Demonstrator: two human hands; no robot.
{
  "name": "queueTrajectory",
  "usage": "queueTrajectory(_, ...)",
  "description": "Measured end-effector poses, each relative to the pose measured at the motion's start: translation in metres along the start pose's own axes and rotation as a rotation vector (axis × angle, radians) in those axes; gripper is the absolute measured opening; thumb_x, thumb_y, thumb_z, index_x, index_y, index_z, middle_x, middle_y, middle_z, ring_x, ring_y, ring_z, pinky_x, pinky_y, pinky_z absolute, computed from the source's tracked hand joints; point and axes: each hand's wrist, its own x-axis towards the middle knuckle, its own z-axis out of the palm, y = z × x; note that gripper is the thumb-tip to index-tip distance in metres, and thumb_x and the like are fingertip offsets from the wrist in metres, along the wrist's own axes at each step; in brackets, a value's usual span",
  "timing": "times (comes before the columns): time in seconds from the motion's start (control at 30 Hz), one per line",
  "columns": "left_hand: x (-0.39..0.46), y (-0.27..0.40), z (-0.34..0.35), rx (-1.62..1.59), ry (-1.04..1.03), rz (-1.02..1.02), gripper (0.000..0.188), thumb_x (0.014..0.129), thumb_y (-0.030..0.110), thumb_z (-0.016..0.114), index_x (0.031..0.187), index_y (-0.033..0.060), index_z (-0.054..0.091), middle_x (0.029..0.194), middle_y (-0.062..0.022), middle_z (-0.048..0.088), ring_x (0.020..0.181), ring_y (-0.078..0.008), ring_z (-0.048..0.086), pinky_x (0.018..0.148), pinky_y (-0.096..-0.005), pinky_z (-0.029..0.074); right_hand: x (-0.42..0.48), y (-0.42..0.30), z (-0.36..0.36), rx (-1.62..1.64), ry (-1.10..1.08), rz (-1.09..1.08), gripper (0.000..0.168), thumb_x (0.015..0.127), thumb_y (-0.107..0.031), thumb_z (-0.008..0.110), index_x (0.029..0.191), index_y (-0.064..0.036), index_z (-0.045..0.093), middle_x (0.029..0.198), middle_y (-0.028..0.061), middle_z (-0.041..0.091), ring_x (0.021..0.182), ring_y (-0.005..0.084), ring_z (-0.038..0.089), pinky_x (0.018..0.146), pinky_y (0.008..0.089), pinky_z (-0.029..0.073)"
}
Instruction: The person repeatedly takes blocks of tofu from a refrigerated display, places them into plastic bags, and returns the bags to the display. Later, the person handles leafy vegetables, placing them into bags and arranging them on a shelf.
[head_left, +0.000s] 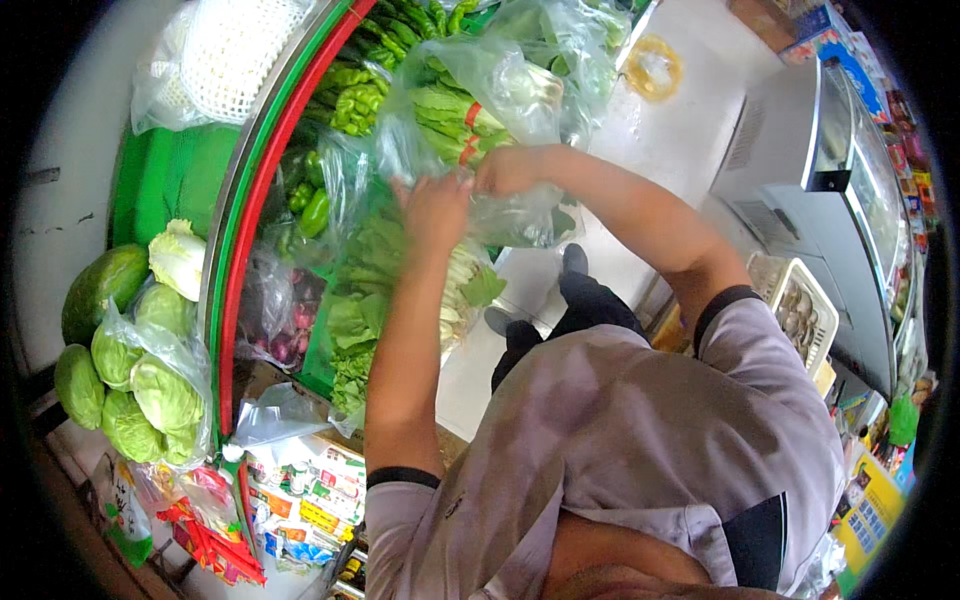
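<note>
My left hand (436, 214) and my right hand (511, 169) meet, fingers almost touching, at the near edge of a clear plastic bag (484, 60). Both pinch its film; the fingertips are partly hidden. Inside lies leafy lettuce (442, 112) bound with red tape (471, 124). Loose leafy greens (360, 300) with pale stems spread below my left hand. To the left, green peppers (315, 214) sit under thin plastic, and bright green chilies (356, 105) lie farther back.
A red-and-green rail (251, 180) borders the produce display on the left. Beyond it are bagged cabbages (165, 394) and a dark green melon (105, 292). Red onions (292, 334) lie near the front. A white basket of shellfish (802, 315) and a display cooler (795, 195) stand at right.
</note>
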Motion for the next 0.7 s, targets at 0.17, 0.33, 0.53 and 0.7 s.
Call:
queueTrajectory(0.17,-0.030,-0.028,0.035,0.110,-0.210,-0.100,0.043,0.090,0.044,0.063,0.122,0.0158,0.068,0.103,-0.0098,0.073,0.109,-0.0313,0.063,0.113,-0.0687,0.017,0.040,0.060,-0.030,-0.069,0.576,0.434,0.032,0.080,-0.030,0.065,0.104,-0.010,0.073,0.101,0.0186,0.072,0.097,0.0335,0.069,0.088,0.0429,0.054)
queueTrajectory(0.33,-0.047,0.001,0.022,0.072,-0.059,0.004,0.042,0.087,0.034,0.066,0.124,0.0157,0.066,0.114,-0.0108,0.068,0.113,-0.0297,0.059,0.114,-0.0684,0.018,0.065,0.078,-0.031,-0.280,0.450,0.396,0.032,0.083,-0.037,0.060,0.097,-0.012,0.075,0.101,0.0160,0.073,0.098,0.0334,0.069,0.089,0.0439,0.053)
queueTrajectory(0.53,-0.107,0.042,0.032,-0.163,0.357,0.071,0.046,0.084,0.025,0.068,0.129,0.0148,0.062,0.141,-0.0165,0.048,0.137,-0.0352,0.041,0.115,-0.0609,0.024,0.093,0.078,-0.044,-0.263,0.231,0.622,0.068,0.072,-0.059,0.073,0.119,-0.010,0.070,0.119,0.0163,0.069,0.112,0.0308,0.064,0.098,0.0415,0.050)
queueTrajectory(0.7,-0.170,0.006,0.068,-0.106,0.261,-0.057,0.052,0.084,0.026,0.069,0.133,0.0121,0.059,0.147,-0.0194,0.042,0.141,-0.0378,0.035,0.116,-0.0595,0.024,0.083,0.084,-0.075,-0.191,0.498,0.519,0.066,0.067,-0.053,0.078,0.113,-0.007,0.072,0.110,0.0132,0.072,0.099,0.0288,0.069,0.089,0.0395,0.055)
